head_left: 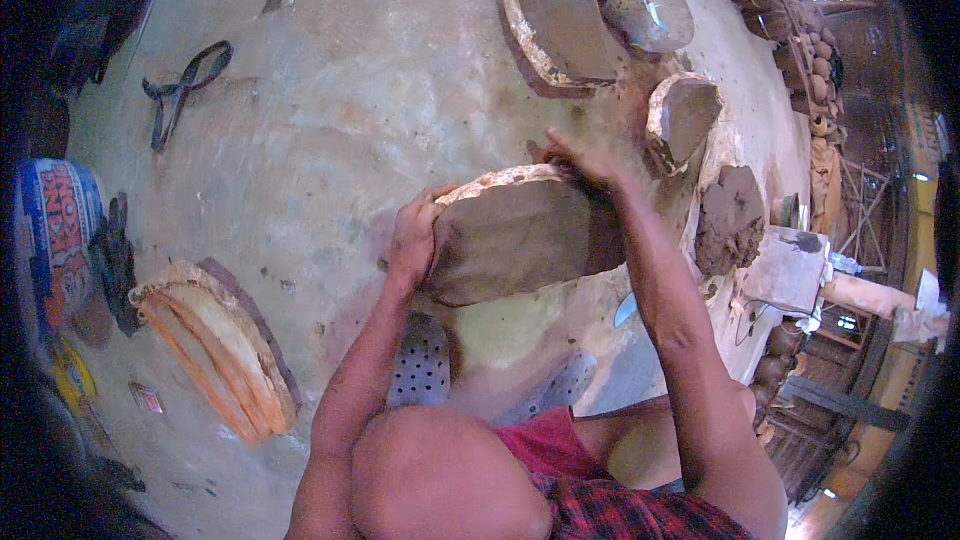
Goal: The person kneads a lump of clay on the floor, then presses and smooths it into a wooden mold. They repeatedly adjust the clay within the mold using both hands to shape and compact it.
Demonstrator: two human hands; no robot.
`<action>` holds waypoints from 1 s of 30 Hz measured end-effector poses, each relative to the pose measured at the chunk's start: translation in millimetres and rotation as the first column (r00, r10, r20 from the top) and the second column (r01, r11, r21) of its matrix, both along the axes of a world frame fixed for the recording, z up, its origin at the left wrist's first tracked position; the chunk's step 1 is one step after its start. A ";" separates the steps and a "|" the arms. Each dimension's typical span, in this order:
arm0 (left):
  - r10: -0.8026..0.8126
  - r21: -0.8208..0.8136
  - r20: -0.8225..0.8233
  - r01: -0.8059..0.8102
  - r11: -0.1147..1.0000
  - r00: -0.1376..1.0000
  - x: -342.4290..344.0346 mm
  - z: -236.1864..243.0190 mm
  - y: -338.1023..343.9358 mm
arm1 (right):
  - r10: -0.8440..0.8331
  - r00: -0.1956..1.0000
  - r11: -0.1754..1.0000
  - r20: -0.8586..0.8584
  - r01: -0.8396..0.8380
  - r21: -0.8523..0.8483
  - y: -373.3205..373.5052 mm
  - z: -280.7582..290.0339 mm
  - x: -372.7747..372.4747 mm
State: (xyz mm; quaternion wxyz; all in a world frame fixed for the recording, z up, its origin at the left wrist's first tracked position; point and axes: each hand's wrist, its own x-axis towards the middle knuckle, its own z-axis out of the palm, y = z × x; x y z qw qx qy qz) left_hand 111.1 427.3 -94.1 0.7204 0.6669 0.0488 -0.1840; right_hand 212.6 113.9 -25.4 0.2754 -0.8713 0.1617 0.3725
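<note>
In front of me is a thick, curved mold with a rough whitish rim, its face covered in smooth grey-brown clay. My left hand is closed around its left end, fingers over the rim. At the far right corner my right hand rests against the rim, with one finger stretched away from it and the others partly hidden. Right of the right forearm sits a rough lump of wet clay. A smaller clay-filled mold stands just beyond the right hand.
Farther off lie a larger clay-filled mold and a rounded grey slab. An orange-and-white mold piece is at the left, near a blue-and-white sack. A dark strap loop lies on the floor. Perforated grey footwear is close by.
</note>
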 end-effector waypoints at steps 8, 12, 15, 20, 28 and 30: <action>-0.012 -0.033 -0.062 0.010 0.999 0.998 -0.4 -0.3 -4.7 | 0.237 0.968 0.767 0.082 -0.135 -0.627 -5.4 1.9 -36.8; 0.011 0.053 0.064 -0.015 0.998 0.998 1.5 -2.4 -4.6 | 0.271 0.960 0.789 -0.071 -0.264 -0.555 -20.6 -6.9 -20.0; -0.013 0.058 0.078 0.009 0.998 0.997 -0.3 -3.1 -2.1 | 0.112 0.987 0.944 -0.119 -0.143 -0.296 -20.8 -10.5 -6.4; 0.021 0.016 0.003 -0.021 1.000 1.000 -1.0 -1.5 -1.9 | 0.418 0.908 0.848 0.007 -0.387 -0.363 10.4 -16.1 -1.8; -0.051 0.077 0.119 0.042 0.996 0.992 7.4 -19.0 -2.0 | 0.141 0.984 0.971 0.107 -0.116 -0.211 34.7 -12.6 -3.6; -0.060 0.081 0.113 0.051 0.995 0.992 6.5 -21.6 -1.0 | 0.317 0.947 0.911 0.060 -0.286 -0.297 40.7 -16.4 -4.4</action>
